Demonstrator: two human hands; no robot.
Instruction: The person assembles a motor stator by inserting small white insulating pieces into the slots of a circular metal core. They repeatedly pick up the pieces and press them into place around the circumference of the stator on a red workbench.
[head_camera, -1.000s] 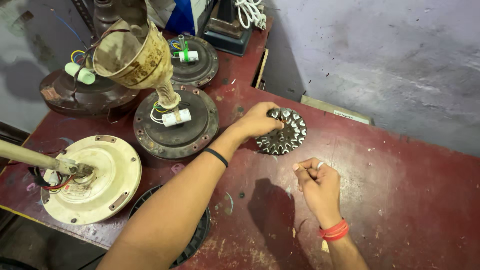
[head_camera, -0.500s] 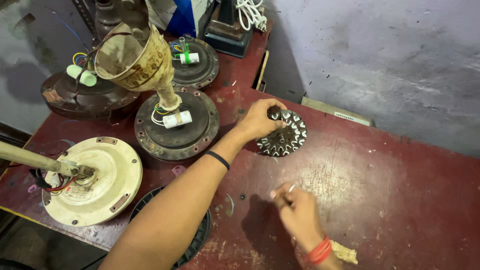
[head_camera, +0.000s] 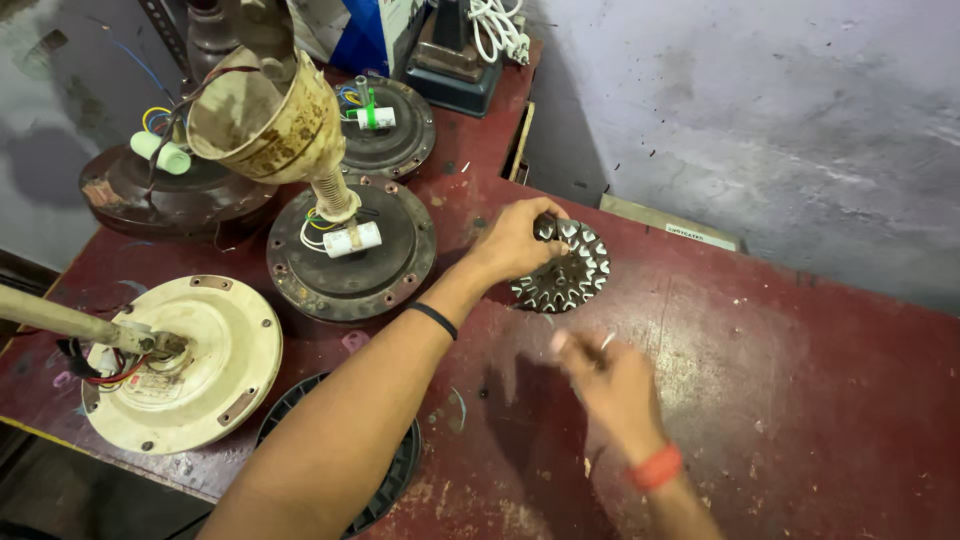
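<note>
A worn dark-red tabletop (head_camera: 800, 400) is carrying everything here, backed by a grey wall (head_camera: 780, 110). Well out to the left of the left hand's grip, a cream fan motor housing (head_camera: 180, 365) is lying flat with a pale rod (head_camera: 60, 318) running off from its hub. Between that housing and the grip, a rusty brown fan motor housing (head_camera: 352, 248) is sitting with a dented, rust-stained metal cup (head_camera: 265, 115) tilting on a stem above it and a small white capacitor (head_camera: 350, 239) lying across its top. Two more dark housings are standing farther back. A black ribbed disc (head_camera: 392, 478) is showing under the left forearm.

The left hand (head_camera: 515, 240), a black band (head_camera: 433, 320) on its wrist, is closing its grip over the near-left edge of a round toothed metal core (head_camera: 570, 268), which is lying flat on the tabletop just right of the brown housing. The right hand (head_camera: 612, 385), wearing a red wristband (head_camera: 655, 467), is hovering just nearer the camera than that grip, blurred; its grip is pinching a small pale piece (head_camera: 606, 341), too blurred to identify.
</note>
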